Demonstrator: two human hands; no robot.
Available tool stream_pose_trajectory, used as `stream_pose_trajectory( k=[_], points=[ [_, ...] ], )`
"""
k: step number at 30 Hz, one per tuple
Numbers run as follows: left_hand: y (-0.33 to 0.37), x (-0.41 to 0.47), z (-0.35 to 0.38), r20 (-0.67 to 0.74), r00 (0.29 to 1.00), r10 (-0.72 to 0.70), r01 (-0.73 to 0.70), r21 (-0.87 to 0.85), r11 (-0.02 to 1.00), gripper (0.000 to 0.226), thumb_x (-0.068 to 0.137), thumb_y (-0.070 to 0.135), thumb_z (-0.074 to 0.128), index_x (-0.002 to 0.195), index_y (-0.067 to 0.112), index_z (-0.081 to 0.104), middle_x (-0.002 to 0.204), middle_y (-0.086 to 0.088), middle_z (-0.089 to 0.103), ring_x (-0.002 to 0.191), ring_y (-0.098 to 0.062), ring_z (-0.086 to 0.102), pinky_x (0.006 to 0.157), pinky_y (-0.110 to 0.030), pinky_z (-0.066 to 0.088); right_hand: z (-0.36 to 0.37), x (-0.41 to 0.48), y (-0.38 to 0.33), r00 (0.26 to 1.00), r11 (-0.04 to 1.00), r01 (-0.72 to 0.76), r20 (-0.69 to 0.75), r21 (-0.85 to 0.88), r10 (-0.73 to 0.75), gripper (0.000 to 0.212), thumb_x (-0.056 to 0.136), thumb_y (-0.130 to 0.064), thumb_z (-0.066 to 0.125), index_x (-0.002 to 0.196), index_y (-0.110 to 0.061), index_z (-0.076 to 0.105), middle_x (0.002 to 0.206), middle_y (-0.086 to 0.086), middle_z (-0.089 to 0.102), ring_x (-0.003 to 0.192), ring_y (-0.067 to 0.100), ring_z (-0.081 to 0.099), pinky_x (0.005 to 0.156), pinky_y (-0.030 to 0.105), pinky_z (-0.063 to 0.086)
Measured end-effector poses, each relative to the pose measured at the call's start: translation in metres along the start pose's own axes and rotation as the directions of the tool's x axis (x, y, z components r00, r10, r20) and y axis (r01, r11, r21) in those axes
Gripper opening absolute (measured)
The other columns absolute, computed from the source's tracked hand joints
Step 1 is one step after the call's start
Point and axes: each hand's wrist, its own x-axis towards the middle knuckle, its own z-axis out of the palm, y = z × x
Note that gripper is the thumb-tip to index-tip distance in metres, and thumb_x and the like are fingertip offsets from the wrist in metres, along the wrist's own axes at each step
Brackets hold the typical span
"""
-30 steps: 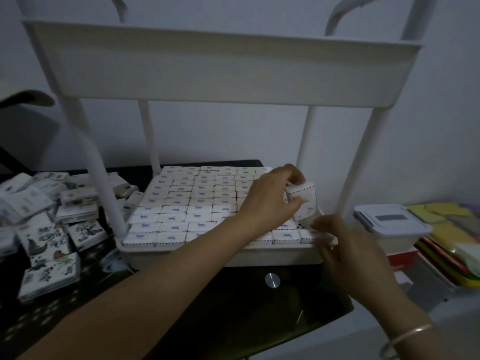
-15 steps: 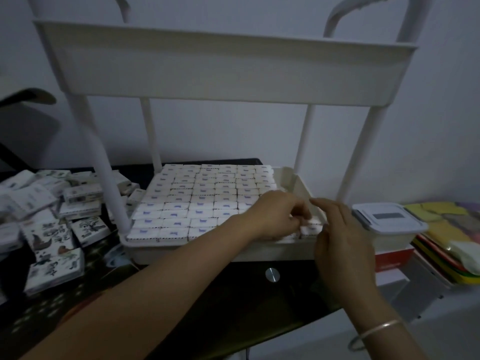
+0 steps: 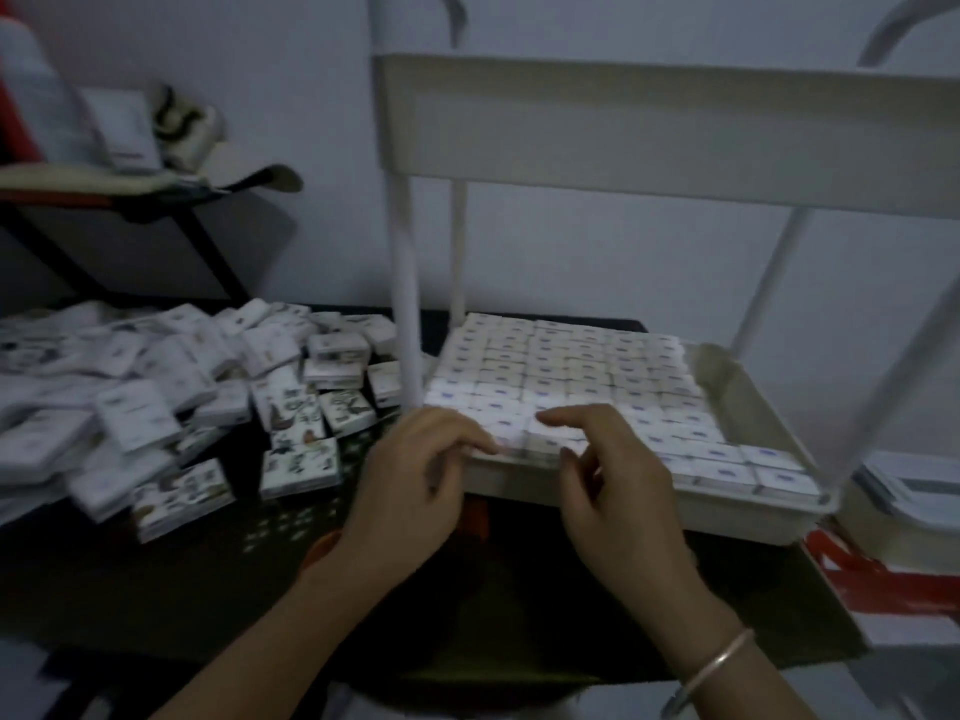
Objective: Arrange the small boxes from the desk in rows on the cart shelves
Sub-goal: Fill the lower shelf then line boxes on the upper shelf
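Observation:
Small white boxes stand in tight rows and fill the cart's lower shelf. A loose heap of the same boxes, some with printed pictures, lies on the dark desk to the left. My left hand hangs at the shelf's front left corner, its bent fingertips touching the front row. My right hand is beside it, index finger stretched left over the front boxes. Neither hand holds a box. The picture is blurred.
The cart's upper shelf hangs over the rows, and a white post stands between heap and shelf. A white lidded container on a red and white box sits at the right. A dark side shelf is at upper left.
The box my left hand held a second ago now sits in the shelf's right front corner. Both hands have moved left along the front row, and my view has swung left.

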Motion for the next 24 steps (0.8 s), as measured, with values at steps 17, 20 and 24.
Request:
stream_pose_trajectory(
  k=[17,20,24],
  points=[
    [-0.156,-0.032,-0.197,-0.3,0.912,-0.279,0.403,0.778,0.482,0.064,0.075,0.043,0.073,0.125,0.005,0.06,0.147,-0.024,0.036,0.141,-0.041,0.018,0.111,-0.055,0.011,0.197,0.086,-0.134,0.883,0.956,0.247,0.372,0.156,-0.288,0.049,0.09,-0.011,0.052,0.137,-0.021,0.042,0.125,0.004,0.054,0.11,0.022,0.053,0.089,0.042,0.049],
    [-0.166,-0.034,-0.198,-0.231,0.922,-0.31,0.354,0.825,0.441,0.062,0.064,0.037,0.086,0.116,0.009,0.068,0.143,-0.023,0.044,0.142,-0.042,0.018,0.111,-0.055,0.01,0.214,0.104,-0.153,0.88,0.932,0.352,0.307,0.091,-0.363,0.051,0.086,-0.011,0.054,0.135,-0.019,0.044,0.125,0.006,0.052,0.113,0.024,0.049,0.085,0.041,0.049],
    [-0.162,-0.036,-0.196,-0.232,0.934,-0.271,0.341,0.805,0.485,0.063,0.061,0.036,0.087,0.114,0.013,0.064,0.13,-0.012,0.055,0.138,-0.036,0.027,0.111,-0.05,0.014,0.235,0.13,-0.166,0.841,0.871,0.485,0.314,-0.08,-0.44,0.066,0.085,-0.019,0.06,0.146,-0.017,0.035,0.148,0.013,0.034,0.134,0.033,0.033,0.105,0.048,0.037]
  ],
)
